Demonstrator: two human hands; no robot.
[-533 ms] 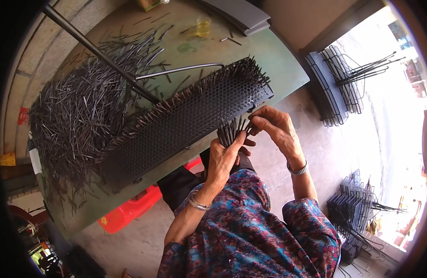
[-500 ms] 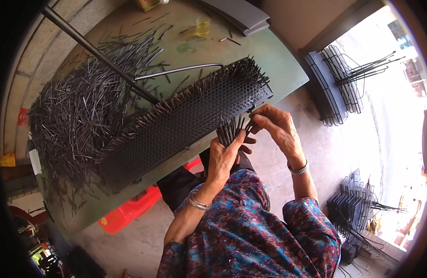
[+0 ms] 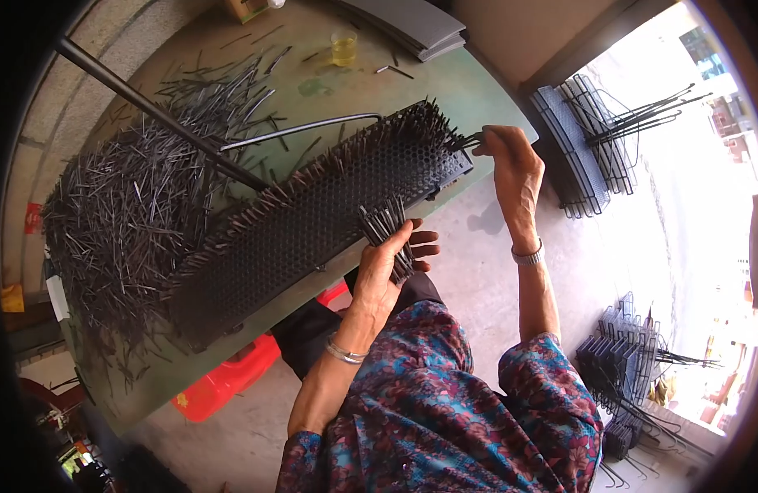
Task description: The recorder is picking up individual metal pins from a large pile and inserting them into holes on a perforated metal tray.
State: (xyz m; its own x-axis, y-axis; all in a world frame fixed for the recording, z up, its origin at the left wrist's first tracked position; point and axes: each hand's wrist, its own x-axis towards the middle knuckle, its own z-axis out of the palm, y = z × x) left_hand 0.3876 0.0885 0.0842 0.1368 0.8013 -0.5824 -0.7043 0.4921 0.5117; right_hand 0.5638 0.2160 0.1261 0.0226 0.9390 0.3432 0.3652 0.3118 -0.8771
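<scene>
- Okay, left hand (image 3: 385, 251): narrow, thumb clamped over a bundle (image 3: 377, 220) of thin dark sticks; other fingers stick out to the right, partly spread; the hand sits just off the panel's near edge, upper stick ends overlapping the panel in view; contact there, cannot tell
- Right hand (image 3: 515, 160): pinched, thumb and fingers closed on a few sticks (image 3: 467, 142); these point left at the panel's upper right end; whether any tip is in a hole, cannot tell
- Panel (image 3: 305, 226): dark, full of small holes; lies slantwise on the green table (image 3: 478, 94), low end left, high end right; pins (image 3: 424, 123) stand in rows along its far edge, thickest at upper right; the near part shows bare holes
- Pile (image 3: 132, 205): big heap of loose dark sticks, left of the panel and against its left end; strays scattered around it
- Pole (image 3: 140, 100): dark, runs slantwise across the view over the pile, down to the panel's far edge; thin rod (image 3: 305, 131) curves from it to the right
- Far side of table: clear cup (image 3: 344, 51) with yellow liquid; grey sheets (image 3: 420, 29) stacked near the edge
- Below: red plastic item (image 3: 227, 382), partly under the table; right side, dark racks (image 3: 570, 152) on the pale floor (image 3: 478, 283)
- Wrists: bracelet (image 3: 346, 354) left; metal band (image 3: 528, 255) right
</scene>
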